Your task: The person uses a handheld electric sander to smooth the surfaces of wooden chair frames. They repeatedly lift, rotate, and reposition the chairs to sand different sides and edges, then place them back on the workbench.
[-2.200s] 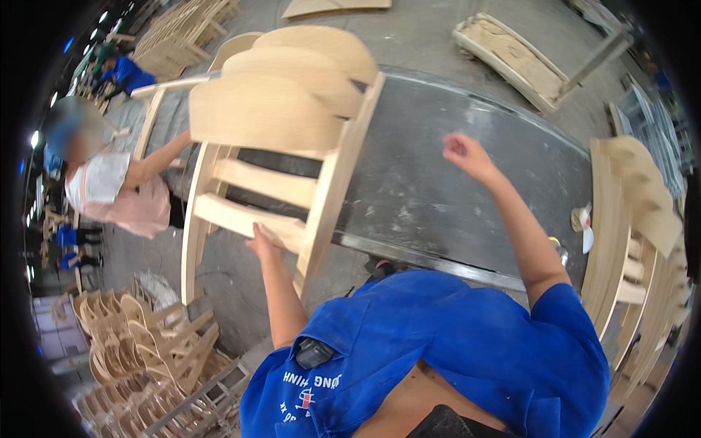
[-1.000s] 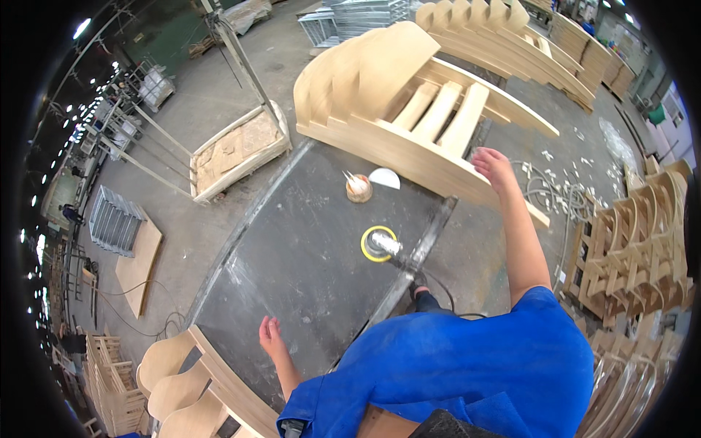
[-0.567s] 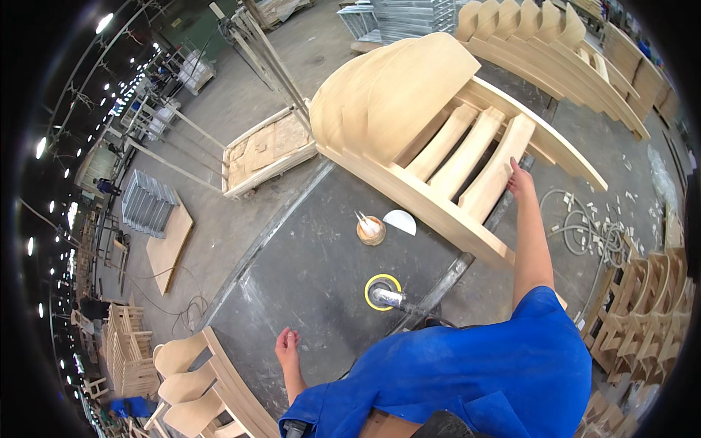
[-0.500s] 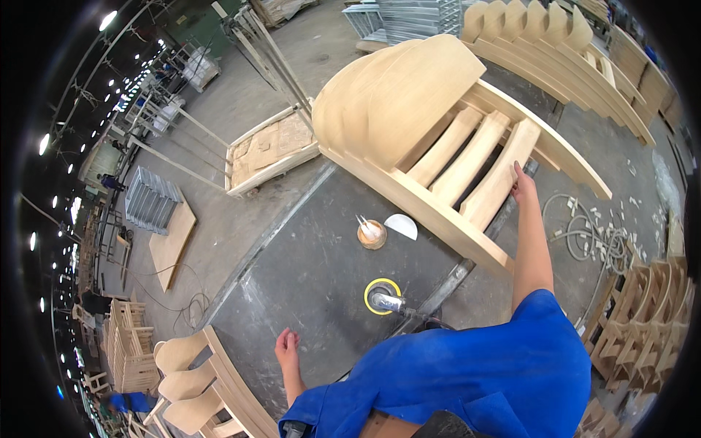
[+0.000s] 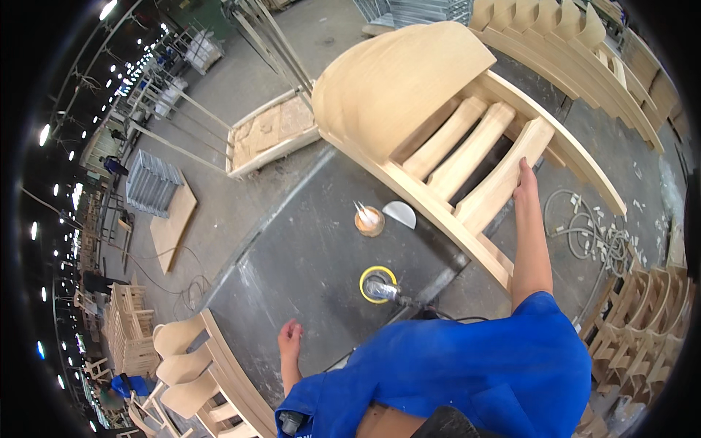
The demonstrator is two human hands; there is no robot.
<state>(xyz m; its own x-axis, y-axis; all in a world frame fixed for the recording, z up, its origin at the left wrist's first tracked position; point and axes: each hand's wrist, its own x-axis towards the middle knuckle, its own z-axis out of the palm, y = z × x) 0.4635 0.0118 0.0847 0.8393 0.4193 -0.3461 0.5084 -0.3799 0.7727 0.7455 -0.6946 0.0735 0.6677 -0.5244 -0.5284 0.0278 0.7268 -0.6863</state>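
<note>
My right hand (image 5: 525, 181) is closed round the nearest cross slat (image 5: 504, 175) of a pale wooden chair back (image 5: 558, 128). It is the uppermost of a stack with broad curved top panels (image 5: 416, 80). Under its near end a gap shows a lower frame. My left hand (image 5: 290, 339), fingers loosely bent and apart, hangs over the dark table (image 5: 292, 270) with nothing seen in it. On the table between my hands lies a round sander (image 5: 379, 285) with a yellow rim. Beyond it are a small tub (image 5: 369, 222) with white-tipped sticks and a white half-round piece (image 5: 399, 214).
More wooden chair backs (image 5: 186, 365) lie at the table's left end. Further stacks stand at the far right (image 5: 569, 66) and near right (image 5: 642, 328). A coiled hose (image 5: 591, 226) lies on the littered floor. A framed wooden cart (image 5: 274, 135) stands beyond the table.
My right hand has shifted the top chair back a little to the right, and its near end now sits apart from the frame below. My left hand stays nearly in place.
</note>
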